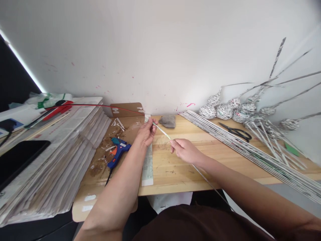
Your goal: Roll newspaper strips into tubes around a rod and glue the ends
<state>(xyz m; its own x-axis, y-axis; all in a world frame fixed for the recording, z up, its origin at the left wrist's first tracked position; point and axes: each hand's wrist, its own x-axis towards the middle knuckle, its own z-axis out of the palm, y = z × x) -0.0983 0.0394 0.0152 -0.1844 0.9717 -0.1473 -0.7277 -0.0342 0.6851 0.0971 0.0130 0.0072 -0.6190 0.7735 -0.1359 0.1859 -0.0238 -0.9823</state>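
Observation:
Over the middle of the table, my left hand [147, 131] pinches one end of a thin rolled paper tube [162, 131], whitish with some green. My right hand [184, 149] closes around the same tube lower down. From beneath the right hand a thin grey length [208, 182] runs down past the table's front edge; whether it belongs to the tube, I cannot tell. A thin red rod or wire [112, 107] reaches from the left to near my left fingers. Below the left hand lies a printed paper strip [147, 167].
At left stand a tall stack of newspaper strips [82, 140] and a black phone [23, 160]. A blue glue gun [117, 152] rests on stained cardboard [100, 177]. To the right are long paper tubes [233, 144], black scissors [237, 131], woven paper gourds [224, 110] and a grey cloth [167, 121].

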